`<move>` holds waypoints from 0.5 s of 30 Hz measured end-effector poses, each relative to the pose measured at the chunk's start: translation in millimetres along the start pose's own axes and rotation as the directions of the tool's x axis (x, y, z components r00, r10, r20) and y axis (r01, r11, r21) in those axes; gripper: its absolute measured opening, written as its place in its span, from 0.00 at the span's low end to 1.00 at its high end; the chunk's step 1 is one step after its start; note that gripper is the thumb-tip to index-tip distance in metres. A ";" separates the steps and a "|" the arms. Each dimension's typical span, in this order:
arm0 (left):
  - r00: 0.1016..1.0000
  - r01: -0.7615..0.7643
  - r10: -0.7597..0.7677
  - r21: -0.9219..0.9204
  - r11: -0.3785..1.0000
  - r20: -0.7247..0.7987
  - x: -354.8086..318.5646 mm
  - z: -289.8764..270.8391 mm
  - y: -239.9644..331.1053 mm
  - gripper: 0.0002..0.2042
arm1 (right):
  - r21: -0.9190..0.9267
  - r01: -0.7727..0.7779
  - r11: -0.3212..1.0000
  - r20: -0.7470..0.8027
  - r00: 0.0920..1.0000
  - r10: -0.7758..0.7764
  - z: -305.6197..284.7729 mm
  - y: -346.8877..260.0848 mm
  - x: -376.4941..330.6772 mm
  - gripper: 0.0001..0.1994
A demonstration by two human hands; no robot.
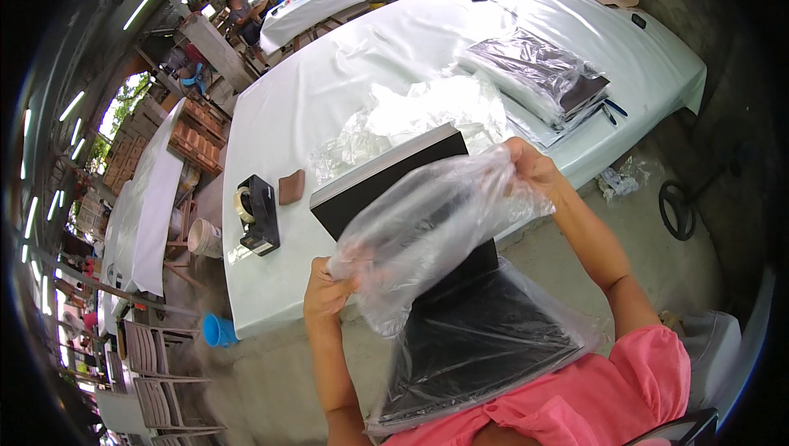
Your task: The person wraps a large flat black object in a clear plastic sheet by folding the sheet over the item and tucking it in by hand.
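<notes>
Between my two hands a clear plastic bag (436, 207) is stretched out, its film crumpled. My left hand (330, 288) pinches its lower left end, and my right hand (530, 168) grips the upper right end. Behind the film a black, box-like slab (362, 179) with a grey edge leans tilted by the table's front edge; the film hides part of it. Below the bag, against my pink shirt, rests a flat black item in clear plastic (485, 343). Whether it joins the slab cannot be made out.
The white-covered table (279, 129) bears a tape dispenser (259, 214), a brown block (291, 187), loose clear film (444, 105), a stack of bagged black items (534, 68) and blue-handled pliers (613, 109). A blue bucket (219, 329) stands by its left corner. People sit farther back.
</notes>
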State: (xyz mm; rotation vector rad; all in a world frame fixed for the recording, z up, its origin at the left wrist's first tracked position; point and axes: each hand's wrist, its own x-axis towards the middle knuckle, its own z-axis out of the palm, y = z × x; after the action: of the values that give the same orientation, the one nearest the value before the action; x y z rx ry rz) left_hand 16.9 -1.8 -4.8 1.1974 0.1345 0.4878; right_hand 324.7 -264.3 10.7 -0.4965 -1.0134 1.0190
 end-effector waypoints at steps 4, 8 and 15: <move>0.997 -0.029 0.051 0.348 0.937 -0.052 10.8 11.9 10.3 0.23 | -0.311 -0.235 0.921 -0.131 0.970 0.203 44.9 -23.4 9.2 0.14; 0.786 -0.307 0.546 0.584 0.751 -0.289 12.5 49.3 7.3 0.29 | -0.669 -0.318 0.672 -0.378 0.924 0.060 58.9 -12.8 24.0 0.20; 0.664 -0.213 0.702 0.835 0.508 -0.258 19.3 63.4 9.8 0.31 | -0.899 -0.396 -0.189 -0.330 0.895 -0.301 65.6 17.0 19.3 0.43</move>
State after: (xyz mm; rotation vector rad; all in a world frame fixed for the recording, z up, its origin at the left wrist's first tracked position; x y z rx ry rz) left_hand 53.6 -45.3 30.7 1.9006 0.5873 1.4311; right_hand 262.5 -245.8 38.0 -2.1169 -1.1856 -0.2622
